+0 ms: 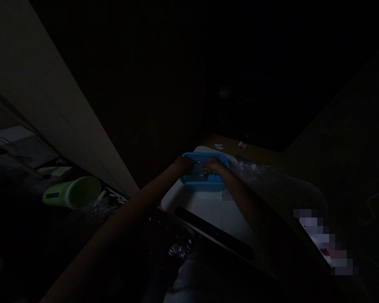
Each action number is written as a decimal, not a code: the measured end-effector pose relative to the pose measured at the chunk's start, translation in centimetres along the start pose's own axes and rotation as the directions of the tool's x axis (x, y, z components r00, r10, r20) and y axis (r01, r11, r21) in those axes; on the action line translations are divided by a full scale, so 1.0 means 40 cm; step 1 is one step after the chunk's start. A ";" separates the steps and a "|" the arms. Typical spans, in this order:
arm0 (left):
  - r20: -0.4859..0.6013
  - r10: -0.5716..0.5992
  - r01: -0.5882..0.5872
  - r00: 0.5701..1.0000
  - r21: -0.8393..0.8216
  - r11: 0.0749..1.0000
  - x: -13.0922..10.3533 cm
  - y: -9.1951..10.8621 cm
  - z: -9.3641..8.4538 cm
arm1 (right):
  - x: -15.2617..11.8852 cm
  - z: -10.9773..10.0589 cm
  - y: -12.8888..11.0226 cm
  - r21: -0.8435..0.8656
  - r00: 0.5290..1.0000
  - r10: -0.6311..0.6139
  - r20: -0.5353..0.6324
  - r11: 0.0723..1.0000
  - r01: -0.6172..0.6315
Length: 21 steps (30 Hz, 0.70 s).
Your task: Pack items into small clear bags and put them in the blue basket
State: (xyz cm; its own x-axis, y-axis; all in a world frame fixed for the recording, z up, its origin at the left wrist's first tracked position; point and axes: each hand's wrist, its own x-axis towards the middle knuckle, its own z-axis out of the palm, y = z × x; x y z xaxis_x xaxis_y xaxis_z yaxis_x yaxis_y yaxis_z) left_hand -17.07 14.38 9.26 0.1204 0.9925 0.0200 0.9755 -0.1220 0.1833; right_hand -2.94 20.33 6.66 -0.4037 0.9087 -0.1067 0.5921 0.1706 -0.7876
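The view is very dark. A blue rectangular tray stands on a white board or low table. Over the tray's left end is my left hand, its fingers closed and in shadow. My right hand is above the tray's right half, fingers bent together. Between the two hands is something small and thin, apparently clear plastic, too dim to name. More see-through material seems to lie inside the tray.
A green basket lies on its side at the left. Crumpled clear plastic is right of the tray. A long dark bar crosses the board's near edge. A small red-and-white packet lies beyond. A blurred-out bright object is at lower right.
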 end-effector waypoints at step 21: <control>0.161 -0.074 0.013 0.984 0.348 0.938 -0.017 0.056 0.012 | -0.005 0.027 -0.013 -0.238 0.952 0.006 0.306 0.969 0.071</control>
State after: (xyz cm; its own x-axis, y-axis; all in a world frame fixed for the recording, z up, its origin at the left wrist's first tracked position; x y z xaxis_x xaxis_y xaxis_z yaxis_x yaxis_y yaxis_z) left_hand -14.87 13.44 9.16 0.0762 0.9855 -0.1517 0.9802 -0.1019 -0.1696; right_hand -3.92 19.66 6.42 -0.5943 0.7495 -0.2916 0.7111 0.3204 -0.6258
